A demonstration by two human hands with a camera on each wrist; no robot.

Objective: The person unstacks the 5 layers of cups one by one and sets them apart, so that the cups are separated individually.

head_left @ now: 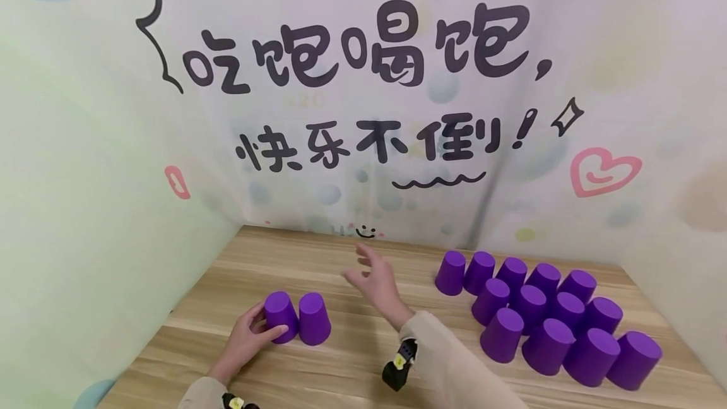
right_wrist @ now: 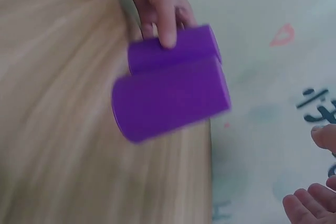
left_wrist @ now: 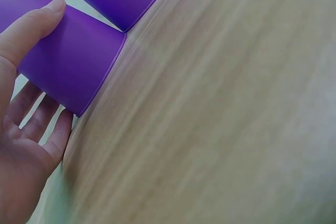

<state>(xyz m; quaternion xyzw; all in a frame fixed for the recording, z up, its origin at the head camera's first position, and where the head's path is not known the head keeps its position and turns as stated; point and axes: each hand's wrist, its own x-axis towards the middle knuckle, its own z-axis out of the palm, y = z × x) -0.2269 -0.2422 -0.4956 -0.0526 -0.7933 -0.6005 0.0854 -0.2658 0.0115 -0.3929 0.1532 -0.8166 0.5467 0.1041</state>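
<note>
Two purple cups stand upside down side by side on the left part of the table. My left hand (head_left: 245, 337) grips the left purple cup (head_left: 281, 317), its thumb across the near side and its fingers around the far side. In the left wrist view that cup (left_wrist: 73, 59) rests with its rim on the wood. The other purple cup (head_left: 314, 319) stands close to its right, untouched by a hand. My right hand (head_left: 379, 281) is in the air right of the pair, fingers spread and holding nothing. Only some fingertips (right_wrist: 304, 208) of it show in the right wrist view.
On the right of the wooden table (head_left: 363, 358), several more upside-down purple cups (head_left: 549, 346) stand close together in three rows. Behind the table hangs a pale printed backdrop (head_left: 318, 207) with large dark lettering; another pale wall (head_left: 85, 207) borders the left side.
</note>
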